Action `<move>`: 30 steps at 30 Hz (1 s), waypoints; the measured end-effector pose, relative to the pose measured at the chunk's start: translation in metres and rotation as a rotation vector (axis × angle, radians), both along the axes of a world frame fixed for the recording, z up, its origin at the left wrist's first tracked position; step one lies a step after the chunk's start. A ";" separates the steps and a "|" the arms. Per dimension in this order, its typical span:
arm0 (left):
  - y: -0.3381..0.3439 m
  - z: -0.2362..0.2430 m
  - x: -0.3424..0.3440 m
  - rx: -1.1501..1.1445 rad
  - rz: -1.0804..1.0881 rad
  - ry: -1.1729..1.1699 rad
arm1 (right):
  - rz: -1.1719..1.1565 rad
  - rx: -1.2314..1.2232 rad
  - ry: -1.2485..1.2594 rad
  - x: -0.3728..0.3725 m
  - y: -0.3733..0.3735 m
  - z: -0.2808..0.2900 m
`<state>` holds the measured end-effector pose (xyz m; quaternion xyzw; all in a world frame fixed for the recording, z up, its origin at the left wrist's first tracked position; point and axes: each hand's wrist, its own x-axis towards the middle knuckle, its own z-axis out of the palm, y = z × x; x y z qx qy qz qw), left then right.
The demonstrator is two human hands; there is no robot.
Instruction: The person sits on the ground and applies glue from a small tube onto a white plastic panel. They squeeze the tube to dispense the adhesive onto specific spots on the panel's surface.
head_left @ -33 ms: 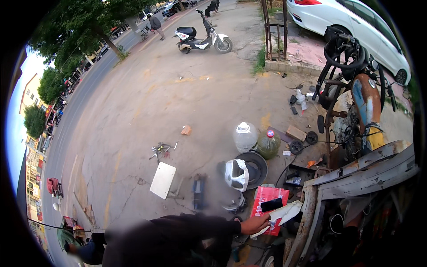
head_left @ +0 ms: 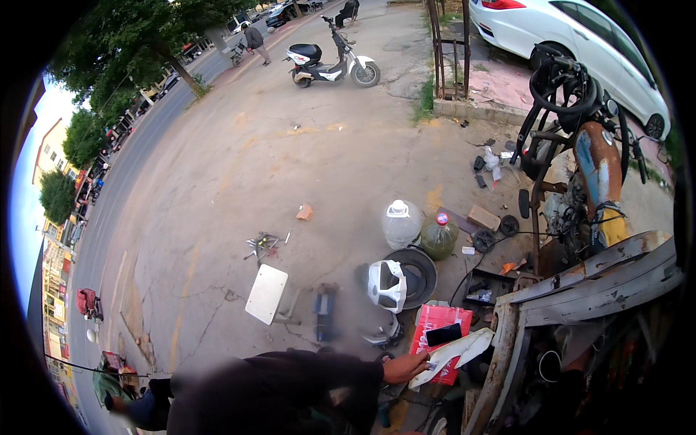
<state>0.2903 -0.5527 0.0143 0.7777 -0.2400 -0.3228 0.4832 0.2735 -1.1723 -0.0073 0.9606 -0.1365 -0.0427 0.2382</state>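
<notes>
A long white plastic panel, tapered at one end, lies across a red carton at the lower right. My left hand reaches over from the left in a dark sleeve. Its fingers are pressed together on the near left end of the panel; whatever lies under the fingertips is hidden. A dark phone rests on the carton just behind the panel. In shadow beyond the metal frame, a patch of skin above a dark sleeve may be my right hand; its fingers do not show.
A rusty metal frame borders the right side, with a stripped motorcycle behind it. Beyond the carton stand a white fairing shell, a black tub and two large bottles. A small white-topped stool is farther left.
My left hand has slid slightly left along the end of the white panel. The panel, carton and phone stay where they were.
</notes>
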 end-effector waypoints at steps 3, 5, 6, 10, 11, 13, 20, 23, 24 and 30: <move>0.105 -0.068 -0.038 0.228 -0.014 0.200 | 0.074 -0.081 0.024 0.016 0.013 -0.015; 0.132 -0.053 -0.044 0.253 0.017 0.195 | 0.104 -0.284 0.066 -0.009 -0.017 0.004; 0.138 -0.022 -0.035 0.439 -0.030 0.160 | 0.124 -0.365 0.076 -0.014 -0.020 0.006; 0.209 -0.063 -0.078 0.358 0.315 0.255 | 0.045 0.025 0.021 0.003 -0.001 0.032; 0.214 -0.066 -0.078 0.365 0.318 0.256 | 0.016 0.116 -0.019 0.001 0.002 0.047; 0.225 -0.064 -0.091 0.394 0.320 0.282 | -0.031 0.320 -0.114 -0.014 0.010 0.074; 0.246 -0.077 -0.115 0.402 0.197 0.042 | -0.278 0.799 -0.690 -0.051 0.064 0.160; 0.270 -0.074 -0.128 0.286 0.135 -0.052 | -0.516 0.849 -1.107 -0.075 0.061 0.152; 0.270 -0.070 -0.133 0.330 0.173 0.032 | -0.511 0.910 -1.196 -0.087 0.072 0.162; 0.283 -0.068 -0.137 0.288 0.362 0.326 | -0.401 0.898 -1.238 -0.098 0.276 0.209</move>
